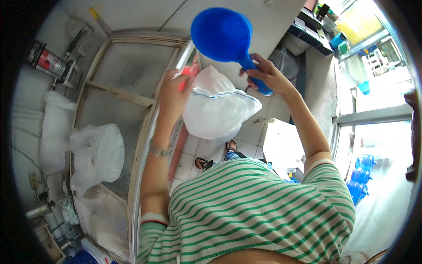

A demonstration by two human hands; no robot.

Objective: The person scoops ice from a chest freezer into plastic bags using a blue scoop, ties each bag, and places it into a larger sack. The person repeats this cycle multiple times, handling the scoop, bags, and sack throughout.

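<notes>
My right hand (272, 74) grips a blue plastic water dipper (221, 34) by its handle, holding it up in front of me. Nothing shows inside the dipper's round bowl. My left hand (174, 94) is at the near edge of a chest freezer (120, 95), its fingers curled beside a red object (191, 72). The hand hides part of that object, and I cannot tell whether it grips it. Between my hands, a large white translucent plastic bag (217, 114) stands with its mouth gathered to one side; its contents do not show clearly.
A crumpled clear plastic bag (99, 155) lies on the freezer's framed glass top. A white plastic chair (282, 142) stands to my right on the tiled floor (188, 143). Blue water jugs (361, 178) are beyond the glass door. A clamped machine (54, 62) is at far left.
</notes>
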